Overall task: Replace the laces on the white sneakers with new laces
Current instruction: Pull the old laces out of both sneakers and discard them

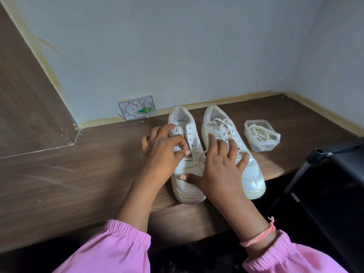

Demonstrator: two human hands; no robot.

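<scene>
My left hand (165, 152) pinches the eyelet flap of the left sneaker (187, 154) to steady it for threading, its upper eyelets bare. My right hand (218, 170), fingers spread, presses a lace (201, 155) across both toes. Beyond its fingers sits the laced right sneaker (232, 152); further right, a plastic tub (262, 135) of laces on the surface (78, 174).

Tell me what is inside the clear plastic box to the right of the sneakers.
The plastic box holds a loose bundle of cream laces, one loop hanging over its near rim. Whatever lies under the bundle is covered.
</scene>
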